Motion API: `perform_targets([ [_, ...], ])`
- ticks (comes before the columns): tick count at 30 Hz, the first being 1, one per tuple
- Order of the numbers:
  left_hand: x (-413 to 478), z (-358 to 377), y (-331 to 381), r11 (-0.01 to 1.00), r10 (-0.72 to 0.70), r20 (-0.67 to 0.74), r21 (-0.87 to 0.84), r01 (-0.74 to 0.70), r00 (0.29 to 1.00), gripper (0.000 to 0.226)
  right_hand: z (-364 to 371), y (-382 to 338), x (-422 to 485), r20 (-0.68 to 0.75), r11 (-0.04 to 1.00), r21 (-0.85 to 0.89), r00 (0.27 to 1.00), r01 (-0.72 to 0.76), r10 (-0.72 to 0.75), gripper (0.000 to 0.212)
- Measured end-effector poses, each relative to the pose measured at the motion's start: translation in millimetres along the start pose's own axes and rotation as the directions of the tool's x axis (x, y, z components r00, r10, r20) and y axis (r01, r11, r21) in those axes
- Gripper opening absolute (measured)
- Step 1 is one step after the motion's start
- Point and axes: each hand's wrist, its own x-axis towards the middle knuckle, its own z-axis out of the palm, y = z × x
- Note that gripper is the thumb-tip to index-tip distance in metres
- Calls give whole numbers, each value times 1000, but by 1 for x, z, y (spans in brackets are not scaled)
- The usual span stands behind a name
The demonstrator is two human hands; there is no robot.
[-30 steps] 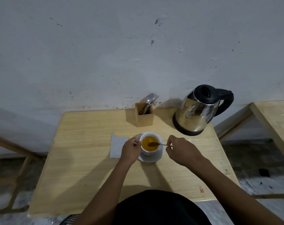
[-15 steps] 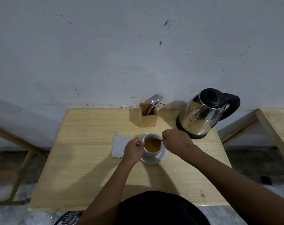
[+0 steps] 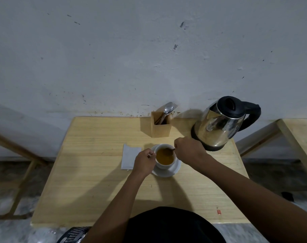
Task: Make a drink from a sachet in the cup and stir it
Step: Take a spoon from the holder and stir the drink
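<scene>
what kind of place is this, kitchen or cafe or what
Probably a plain home or makeshift tea corner, not a fitted kitchen: a bare wooden table pushed against a scuffed white wall, with only an electric kettle, a wooden cutlery holder and one cup on a saucer.

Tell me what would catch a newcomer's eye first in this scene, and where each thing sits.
The white cup of amber drink on its saucer at the table's middle draws the eye first: the left hand steadies the cup's side while the right hand dips a spoon into it. Next comes the shiny steel kettle at the back right corner, beside a wooden cutlery holder. A pale sachet lies flat left of the cup.
</scene>
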Motion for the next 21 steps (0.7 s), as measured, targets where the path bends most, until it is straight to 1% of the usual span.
perform_targets([
  [5, 0, 0, -1, 1000, -4, 9, 6, 4, 1000, 19, -7, 1, 1, 52, 1000, 2, 999, 8, -8, 22],
  [8, 1, -1, 0, 1000, -8, 6, 14, 8, 1000, 19, -6, -2, 2, 100, 997, 69, 994, 28, -34, 24],
  [10, 1, 0, 0, 1000, -8, 6, 14, 8, 1000, 18, -4, -4, 4, 72, 995, 87, 996, 43, -49, 21],
  [13, 1, 0, 1, 1000, -3, 11, 15, 3, 1000, 20, -2, -4, 6, 19, 998, 48, 999, 43, -44, 19],
  [16, 2, 0, 0, 1000, -3, 7, 19, 3, 1000, 20, -6, 0, 6, 10, 999, -22, 999, 44, -44, 21],
  [19, 2, 0, -1, 1000, -6, 5, 14, 6, 1000, 19, -11, 1, 5, 31, 998, -54, 999, 43, -42, 25],
  [21, 1, 0, -1, 1000, -9, 8, 9, 9, 1000, 18, -12, 0, 4, 68, 998, -43, 996, 52, -49, 28],
])
